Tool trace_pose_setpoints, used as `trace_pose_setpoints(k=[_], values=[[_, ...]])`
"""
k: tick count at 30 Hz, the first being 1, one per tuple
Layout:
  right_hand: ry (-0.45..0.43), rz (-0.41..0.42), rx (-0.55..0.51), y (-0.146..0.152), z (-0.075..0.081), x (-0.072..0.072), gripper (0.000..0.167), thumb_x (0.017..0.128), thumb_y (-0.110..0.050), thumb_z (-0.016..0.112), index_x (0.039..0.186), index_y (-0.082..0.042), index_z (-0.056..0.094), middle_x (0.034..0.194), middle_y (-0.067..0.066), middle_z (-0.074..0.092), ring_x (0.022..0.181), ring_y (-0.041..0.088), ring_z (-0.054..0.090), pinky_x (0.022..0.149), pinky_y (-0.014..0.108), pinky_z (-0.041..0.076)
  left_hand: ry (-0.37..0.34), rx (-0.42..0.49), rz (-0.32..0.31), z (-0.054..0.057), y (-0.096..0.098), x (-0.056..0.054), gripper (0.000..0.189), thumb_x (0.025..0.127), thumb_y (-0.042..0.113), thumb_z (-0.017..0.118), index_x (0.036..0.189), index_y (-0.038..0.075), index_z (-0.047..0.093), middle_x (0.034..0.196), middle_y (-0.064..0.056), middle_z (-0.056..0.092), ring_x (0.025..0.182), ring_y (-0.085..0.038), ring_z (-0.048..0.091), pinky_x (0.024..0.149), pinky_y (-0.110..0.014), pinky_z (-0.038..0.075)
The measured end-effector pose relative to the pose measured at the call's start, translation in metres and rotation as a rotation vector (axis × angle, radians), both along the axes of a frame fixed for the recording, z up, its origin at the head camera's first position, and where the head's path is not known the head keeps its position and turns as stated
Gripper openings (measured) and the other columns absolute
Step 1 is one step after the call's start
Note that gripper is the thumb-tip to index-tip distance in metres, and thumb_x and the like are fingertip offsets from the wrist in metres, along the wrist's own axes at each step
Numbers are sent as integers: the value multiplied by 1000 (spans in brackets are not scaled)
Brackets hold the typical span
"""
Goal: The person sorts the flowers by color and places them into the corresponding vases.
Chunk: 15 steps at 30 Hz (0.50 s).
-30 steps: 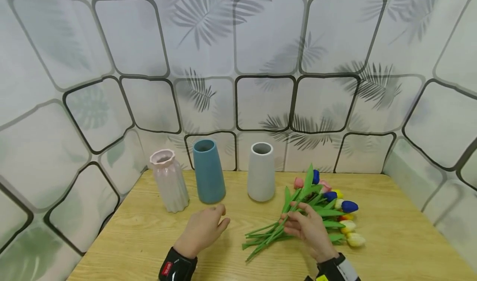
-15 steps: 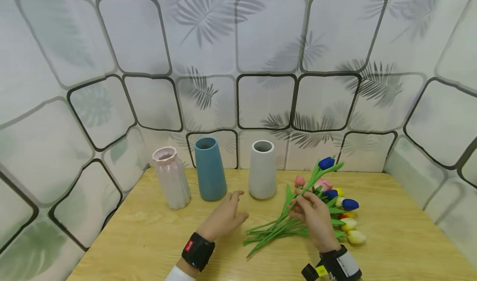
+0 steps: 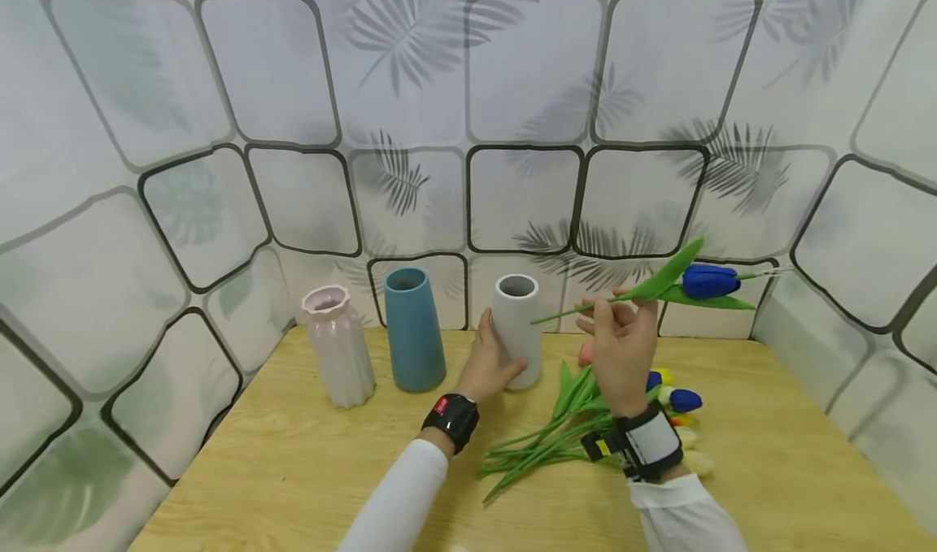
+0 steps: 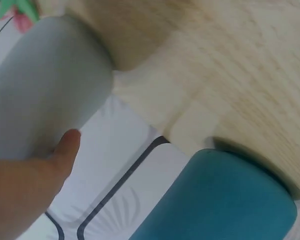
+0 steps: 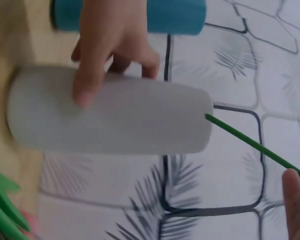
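Note:
My left hand (image 3: 485,367) grips the lower part of a white vase (image 3: 521,324), thumb across the front and fingers along its left side. In the right wrist view that thumb lies on the vase (image 5: 140,117). Above the table, my right hand (image 3: 622,353) pinches the green stem of a blue artificial tulip (image 3: 708,282). The bloom points right, and the stem's tip reaches left to near the vase, below its rim in the head view. Under the right hand lies a pile of tulips (image 3: 545,442), partly hidden by that hand and wrist.
A blue vase (image 3: 415,332) stands left of the white one, and a pale pink vase (image 3: 339,349) farther left. All are upright on the wooden table (image 3: 293,471). A patterned curtain (image 3: 410,202) hangs behind the table and at both sides.
My left hand has moved right and forward from the table front onto the white vase. The right hand has lifted the blue tulip out of the pile and turned it nearly level.

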State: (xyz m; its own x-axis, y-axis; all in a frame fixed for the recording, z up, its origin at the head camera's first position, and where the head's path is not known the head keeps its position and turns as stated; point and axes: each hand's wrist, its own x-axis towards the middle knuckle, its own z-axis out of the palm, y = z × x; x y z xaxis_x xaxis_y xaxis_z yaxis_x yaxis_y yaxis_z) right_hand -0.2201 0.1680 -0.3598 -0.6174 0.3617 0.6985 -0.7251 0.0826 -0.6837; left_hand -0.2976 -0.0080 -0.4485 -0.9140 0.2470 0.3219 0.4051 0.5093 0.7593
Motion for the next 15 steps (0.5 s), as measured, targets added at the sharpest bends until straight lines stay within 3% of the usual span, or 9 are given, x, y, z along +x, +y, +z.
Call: trace_pose_setpoints(k=[2,5,10,12,15], values=[[89,-37,53,-5,6,-6,18,102,-2,50,117,7,45,99,31,65,87,15,72,76,28,58,42,-38,34,-3,2,-4,101,87,19,79,154,-4,7,149,-35,31,132,-47,43,106,-55,40],[154,-112,164,-13,7,-13,19,101,0,50,114,13,46,102,30,66,90,6,70,79,22,56,69,-82,76,-6,3,-6,95,87,19,78,152,-7,15,143,-34,38,127,-46,48,103,-55,43],[238,-241,345,-20,3,-19,14,95,11,54,109,9,57,102,21,70,89,-7,64,78,11,52,52,-140,80,-8,5,-6,90,90,24,75,152,-6,17,141,-31,42,127,-43,51,101,-52,46],[278,-238,391,-22,3,-21,18,92,16,55,108,9,60,103,21,70,90,-3,65,79,11,51,45,-144,82,-8,6,-6,89,91,25,74,152,-5,17,141,-30,42,127,-42,51,102,-52,45],[305,-201,433,-24,5,-25,22,90,19,55,108,9,63,102,23,69,89,13,70,81,15,53,42,-145,95,-8,6,-5,88,91,25,74,152,-4,18,141,-29,41,127,-41,51,101,-51,46]])
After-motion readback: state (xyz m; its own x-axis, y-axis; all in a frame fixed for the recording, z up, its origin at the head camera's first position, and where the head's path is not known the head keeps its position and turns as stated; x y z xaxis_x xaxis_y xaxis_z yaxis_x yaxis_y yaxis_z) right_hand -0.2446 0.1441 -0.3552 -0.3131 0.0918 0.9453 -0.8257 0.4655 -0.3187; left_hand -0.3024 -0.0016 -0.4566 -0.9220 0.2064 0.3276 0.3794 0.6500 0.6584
